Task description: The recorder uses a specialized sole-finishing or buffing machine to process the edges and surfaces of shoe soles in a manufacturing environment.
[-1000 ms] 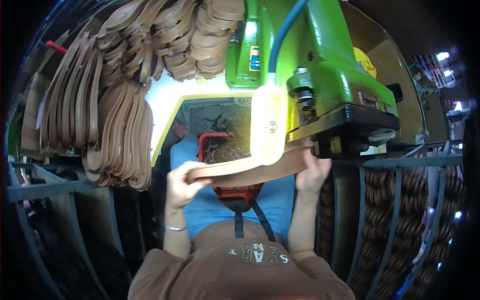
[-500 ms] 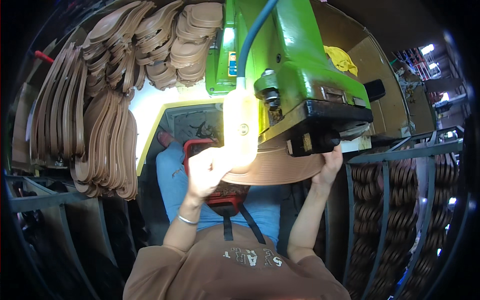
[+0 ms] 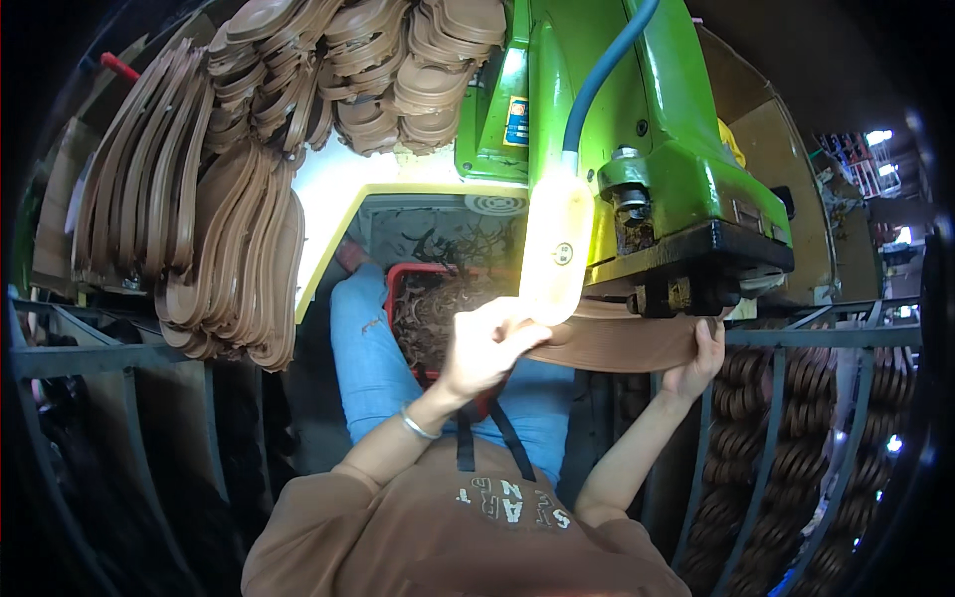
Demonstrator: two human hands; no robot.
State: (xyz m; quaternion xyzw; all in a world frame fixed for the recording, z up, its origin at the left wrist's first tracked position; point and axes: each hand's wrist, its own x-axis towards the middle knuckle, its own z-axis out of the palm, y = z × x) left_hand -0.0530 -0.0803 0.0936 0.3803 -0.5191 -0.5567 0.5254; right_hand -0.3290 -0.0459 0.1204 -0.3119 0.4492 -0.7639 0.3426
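You held the brown shoe sole [image 3: 617,343] under the green machine [image 3: 647,169], left hand [image 3: 487,343] and right hand [image 3: 701,358] both with fingers clamped on it.

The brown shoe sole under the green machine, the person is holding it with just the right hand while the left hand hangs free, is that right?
Not quite. In the head view both hands grip the brown shoe sole: the left hand holds its near end and the right hand its far end. It does sit under the green machine.
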